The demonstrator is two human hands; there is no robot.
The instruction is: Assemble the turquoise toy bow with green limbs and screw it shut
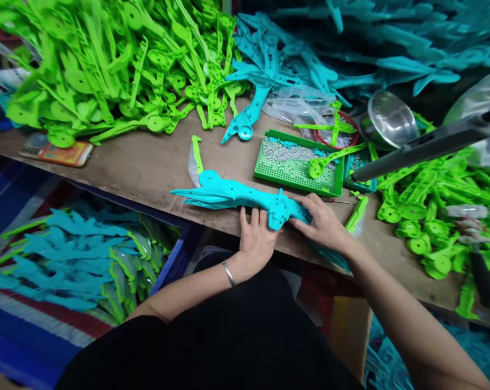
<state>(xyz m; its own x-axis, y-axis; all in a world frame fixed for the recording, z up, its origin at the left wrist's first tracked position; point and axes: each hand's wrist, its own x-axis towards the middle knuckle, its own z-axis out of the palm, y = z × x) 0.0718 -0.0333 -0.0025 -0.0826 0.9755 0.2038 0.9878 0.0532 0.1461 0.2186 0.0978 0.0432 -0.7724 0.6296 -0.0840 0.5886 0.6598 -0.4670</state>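
Note:
A long turquoise plastic part (245, 195) with pointed fins at its left end lies across the near side of the brown worktable. Against its near edge, bent fingers of my left hand (256, 238) press by the raised block near the middle. My right hand (324, 222) grips the right end between thumb and fingers. Just behind the part's left end stands a green piece with a clear plastic blade (195, 160); a similar green-and-clear piece (356, 216) rests right of my right hand. Behind the hands sits a green perforated tray (297, 187) holding many small metal screws and a green arm piece (317, 168).
Green parts (107, 70) heap at the back left, turquoise parts (281, 59) at the back. A metal bowl (393, 119) and a grey bar (424, 143) are at right, beside more green parts (436, 211). Below left, a blue bin (175, 260) holds finished-looking turquoise and green pieces.

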